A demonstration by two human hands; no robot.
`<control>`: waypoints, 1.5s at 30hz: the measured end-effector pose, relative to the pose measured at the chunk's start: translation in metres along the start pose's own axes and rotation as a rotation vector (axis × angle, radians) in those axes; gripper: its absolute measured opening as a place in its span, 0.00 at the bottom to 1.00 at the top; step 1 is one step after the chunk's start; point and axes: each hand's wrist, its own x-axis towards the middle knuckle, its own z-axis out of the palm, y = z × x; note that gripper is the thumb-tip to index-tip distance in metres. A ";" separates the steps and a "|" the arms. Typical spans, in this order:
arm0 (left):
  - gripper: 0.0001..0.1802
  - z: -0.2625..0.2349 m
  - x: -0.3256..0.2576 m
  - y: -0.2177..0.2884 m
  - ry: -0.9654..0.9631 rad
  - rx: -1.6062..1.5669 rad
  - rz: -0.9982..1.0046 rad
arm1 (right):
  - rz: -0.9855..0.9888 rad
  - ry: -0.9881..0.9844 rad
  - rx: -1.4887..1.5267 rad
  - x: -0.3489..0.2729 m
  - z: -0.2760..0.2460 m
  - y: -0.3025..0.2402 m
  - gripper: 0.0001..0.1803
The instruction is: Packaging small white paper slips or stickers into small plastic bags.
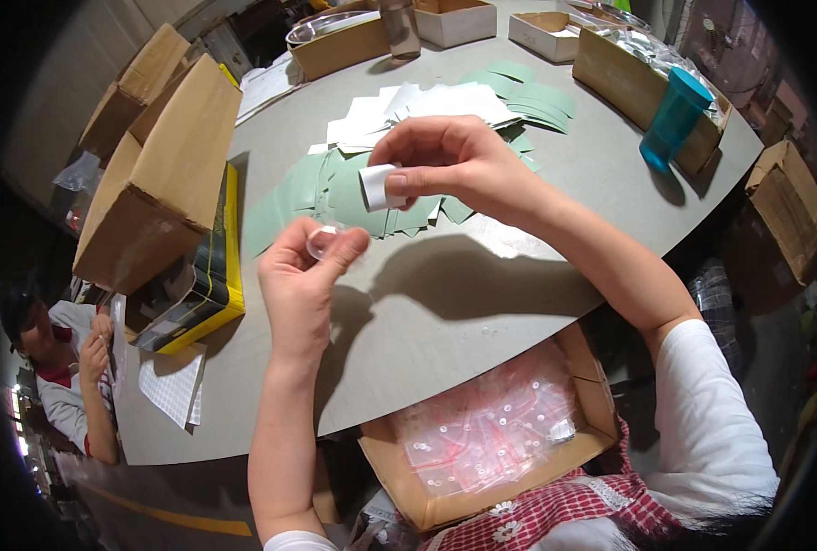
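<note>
Head view. Left hand: thumb and forefinger pinched on a small clear plastic piece, rounded in outline, finer shape not discernible; other fingers curled inward. Right hand: thumb and fingertips brought together on a curved white piece, free edge facing left. Hands well apart at the wrists, with only a small gap between the two held pieces; both in front of the near side of a spread of green sheets, height above it impossible to tell. White sheets along the far part of the spread. Nearer than the hands, a broad stretch of grey tabletop, partly shadowed, running to a curved near edge. Below that edge, an open cardboard box of clear bags with pinkish-red markings. Room to the left bounded by a tall brown carton and a black-and-yellow box; to the right, near the table's edge, a teal cup just beside a long carton.
</note>
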 end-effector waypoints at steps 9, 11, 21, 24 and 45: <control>0.11 0.012 -0.003 0.000 -0.306 -0.075 -0.259 | -0.368 -0.145 -0.298 -0.006 0.012 -0.004 0.20; 0.11 0.011 -0.003 0.002 -0.310 -0.099 -0.260 | -0.390 -0.152 -0.329 -0.006 0.011 -0.003 0.17; 0.15 0.009 -0.002 0.004 -0.356 -0.119 -0.247 | -0.383 -0.132 -0.495 -0.010 0.010 0.000 0.15; 0.14 0.005 0.000 -0.001 -0.339 -0.086 -0.262 | -0.387 -0.119 -0.673 -0.010 0.009 0.000 0.14; 0.24 0.013 -0.002 0.002 -0.383 -0.298 -0.314 | -0.193 0.031 -0.536 -0.012 0.022 0.006 0.10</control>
